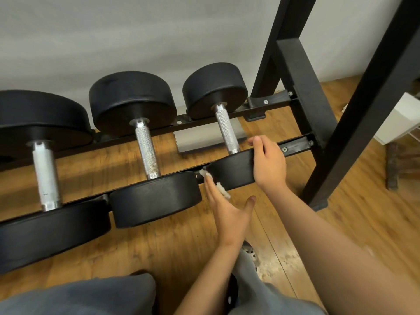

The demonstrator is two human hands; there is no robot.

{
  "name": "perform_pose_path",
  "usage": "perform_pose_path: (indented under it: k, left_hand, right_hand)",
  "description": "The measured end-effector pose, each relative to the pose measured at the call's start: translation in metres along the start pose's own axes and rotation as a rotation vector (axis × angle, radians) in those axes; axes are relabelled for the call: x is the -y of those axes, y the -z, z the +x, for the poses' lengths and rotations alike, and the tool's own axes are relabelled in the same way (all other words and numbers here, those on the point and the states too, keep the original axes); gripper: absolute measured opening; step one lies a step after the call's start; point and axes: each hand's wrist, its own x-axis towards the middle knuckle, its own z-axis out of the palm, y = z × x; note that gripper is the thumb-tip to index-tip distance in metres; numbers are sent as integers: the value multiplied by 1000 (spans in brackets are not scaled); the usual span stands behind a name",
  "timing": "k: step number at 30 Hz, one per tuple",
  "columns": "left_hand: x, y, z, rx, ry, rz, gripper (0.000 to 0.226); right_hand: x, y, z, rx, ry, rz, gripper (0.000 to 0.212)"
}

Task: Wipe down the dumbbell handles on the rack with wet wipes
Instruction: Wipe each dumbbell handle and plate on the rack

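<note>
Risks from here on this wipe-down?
1. The left hand presses the wipe into the gap between the middle dumbbell and the right dumbbell. If either shifts, its fingers may get pinched.
2. The right hand grips the right dumbbell's near head; a tug could roll it off the rail.
3. The wipe sits under straight fingers, not gripped, so it may drop.

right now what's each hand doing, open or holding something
left hand: open, straight fingers pressing the wipe against the small dumbbell
right hand: gripping that dumbbell's near end
</note>
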Motion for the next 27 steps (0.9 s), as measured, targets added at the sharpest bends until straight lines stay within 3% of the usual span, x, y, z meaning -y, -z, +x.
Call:
perform_pose_path:
  k: [5, 8, 11, 17, 23, 27]
  left_hand:
    - [-19, 7, 15, 18, -430, 381, 116]
    - [-34, -4, 17, 130, -691, 632, 104]
    - [-34, -5, 21, 130, -749, 726, 101]
    - [-21, 10, 26, 13, -485, 589, 115]
    - [1, 17, 21, 98, 82, -21, 113]
    - [11, 10, 24, 40, 146, -127, 108]
  right_hand:
    - [0, -1, 1, -2, -9, 1, 37]
    - [-1, -2, 3, -14, 4, 13, 32]
    - [-2, -4, 2, -27, 13, -11, 28]
    - [2, 0, 0, -8, -20, 6, 38]
    - [1, -1, 0, -14, -28, 10, 38]
    - [0, -1, 0, -14, -29, 2, 38]
